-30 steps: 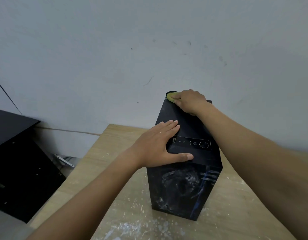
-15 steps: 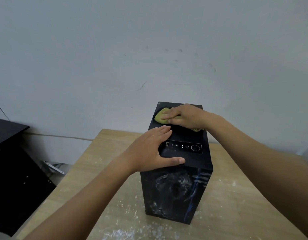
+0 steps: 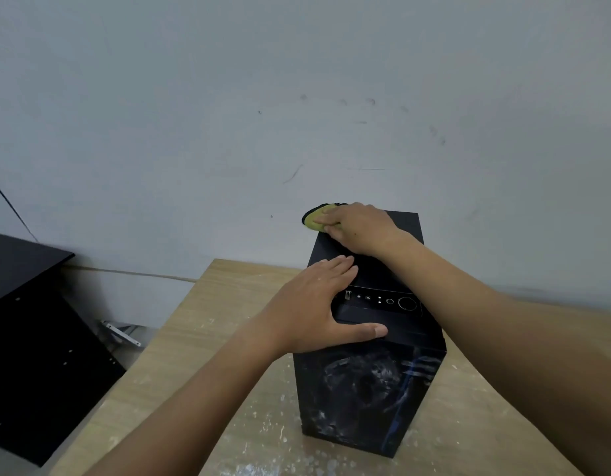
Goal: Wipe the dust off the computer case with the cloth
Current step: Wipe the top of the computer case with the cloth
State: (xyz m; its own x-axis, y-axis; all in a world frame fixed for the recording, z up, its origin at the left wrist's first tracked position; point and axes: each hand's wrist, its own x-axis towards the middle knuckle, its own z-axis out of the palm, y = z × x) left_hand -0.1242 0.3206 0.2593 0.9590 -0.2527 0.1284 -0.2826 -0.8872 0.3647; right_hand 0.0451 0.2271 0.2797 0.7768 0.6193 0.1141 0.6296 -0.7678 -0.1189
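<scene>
Computer case point(image 3: 369, 389): black, tall and narrow; stands upright on the wooden surface point(image 3: 228, 338), back end close to the wall point(image 3: 194, 132).
Cloth point(image 3: 313, 219): yellow-green, bunched at the far left corner of the case top; partly overhangs the edge.
Right hand point(image 3: 360, 226): lies over the cloth, fingers point(image 3: 331, 223) bent down onto it, gripping it against the top panel.
Left hand point(image 3: 307, 304): lies flat on the near left of the top, fingers point(image 3: 341, 267) straight and together, thumb stretched along the front upper edge; holds nothing, steadies the case.
Button panel point(image 3: 383, 301): sits just right of the left hand, uncovered.
Dust smears point(image 3: 362, 376): show pale on the front face; judged not yet wiped.
Risk, cloth: may slip off the far corner and drop behind the case, given the overhang and any stroke carried past the edge.
Risk, case: may rock or skid toward the wall under a hard push applied so high up, without the steadying weight of the left hand.
Risk, buttons: may be pressed by a sweep across the panel.
Risk, coverage: may leave the front face dusty by keeping to the top alone; may smear rather than lift with a loaded cloth.
</scene>
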